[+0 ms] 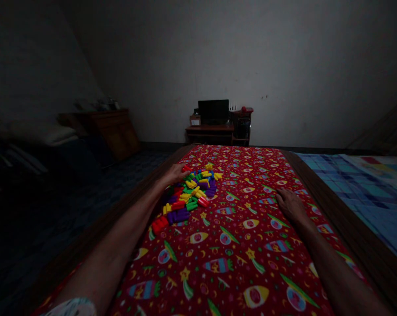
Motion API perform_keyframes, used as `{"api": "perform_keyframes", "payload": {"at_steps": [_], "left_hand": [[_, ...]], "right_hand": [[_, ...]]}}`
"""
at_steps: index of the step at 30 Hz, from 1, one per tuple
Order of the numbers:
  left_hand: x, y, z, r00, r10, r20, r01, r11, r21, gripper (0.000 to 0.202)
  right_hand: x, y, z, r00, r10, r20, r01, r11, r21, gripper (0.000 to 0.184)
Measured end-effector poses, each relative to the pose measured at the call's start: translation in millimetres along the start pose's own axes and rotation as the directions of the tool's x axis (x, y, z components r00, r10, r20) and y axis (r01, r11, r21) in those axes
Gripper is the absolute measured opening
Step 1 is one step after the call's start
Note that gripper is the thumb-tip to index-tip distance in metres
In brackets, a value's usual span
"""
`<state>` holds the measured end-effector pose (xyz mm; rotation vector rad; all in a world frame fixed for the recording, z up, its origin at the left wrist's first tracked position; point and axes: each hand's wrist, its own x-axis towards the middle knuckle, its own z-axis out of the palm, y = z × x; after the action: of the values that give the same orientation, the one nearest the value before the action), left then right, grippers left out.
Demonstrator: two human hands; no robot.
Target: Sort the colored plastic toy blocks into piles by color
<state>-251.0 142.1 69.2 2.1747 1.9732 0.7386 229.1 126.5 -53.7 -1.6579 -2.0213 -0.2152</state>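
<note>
A heap of small plastic pieces (189,195) in yellow, green, purple and red lies on the left half of a table covered with a red rocket-print cloth (238,245). My left hand (174,174) reaches to the far left edge of the heap, fingers curled against a red piece; what it grips is hard to make out. My right hand (289,203) rests flat on the cloth to the right, palm down, fingers stretched out, holding nothing and well apart from the pieces.
The table's wooden edge (320,193) runs along the right side, with a blue checked mat (356,184) beyond it. A low desk with a dark monitor (213,111) stands against the far wall. A wooden cabinet (116,129) and bedding sit in the dim left.
</note>
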Motion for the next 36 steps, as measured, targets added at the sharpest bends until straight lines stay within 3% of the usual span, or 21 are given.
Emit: {"api": "perform_keyframes", "payload": {"at_steps": [9, 14, 17, 20, 25, 27, 29, 31, 36], "left_hand": [[-6.2, 7.2, 1.5, 0.998, -0.047, -0.049, 0.048, 0.999, 0.022, 0.039], [-8.4, 1.7, 0.3, 0.998, -0.040, 0.041, 0.039, 0.999, 0.012, 0.040], [-18.6, -8.4, -1.6, 0.998, -0.068, -0.015, 0.068, 0.997, 0.021, 0.043], [-48.8, -29.2, 0.7, 0.990, -0.107, -0.088, 0.109, 0.994, 0.019, 0.051], [-139.5, -77.1, 25.0, 0.968, -0.178, -0.177, 0.165, 0.982, -0.090, 0.060], [-171.4, -86.5, 36.5, 0.969, -0.173, -0.177, 0.157, 0.983, -0.098, 0.059], [-189.5, -83.8, 45.9, 0.970, -0.141, -0.199, 0.129, 0.989, -0.074, 0.058], [-191.9, -70.5, 53.9, 0.976, -0.097, -0.193, 0.087, 0.994, -0.060, 0.057], [-161.1, -30.5, 73.7, 0.970, -0.028, -0.242, 0.007, 0.996, -0.089, 0.057]], "right_hand": [[0.1, 2.3, 2.6, 1.000, -0.014, -0.028, 0.014, 1.000, -0.003, 0.039], [0.5, 2.7, 3.6, 0.999, -0.017, -0.028, 0.017, 1.000, -0.015, 0.039], [0.3, 3.3, 5.1, 0.999, -0.030, -0.041, 0.030, 1.000, 0.002, 0.038], [-0.2, 3.2, 6.3, 0.998, -0.022, -0.061, 0.023, 1.000, 0.008, 0.038], [-0.4, 0.8, 4.8, 0.999, -0.014, -0.047, 0.013, 1.000, -0.020, 0.040], [-0.3, 0.3, 3.9, 0.999, -0.017, -0.038, 0.016, 1.000, -0.021, 0.040], [-0.3, 0.6, 3.5, 0.999, -0.009, -0.033, 0.008, 1.000, -0.020, 0.040], [-0.6, 1.1, 3.8, 0.999, 0.001, -0.034, -0.002, 1.000, -0.017, 0.040], [-1.6, 1.5, 4.9, 0.999, -0.009, -0.044, 0.009, 1.000, -0.007, 0.039]]}}
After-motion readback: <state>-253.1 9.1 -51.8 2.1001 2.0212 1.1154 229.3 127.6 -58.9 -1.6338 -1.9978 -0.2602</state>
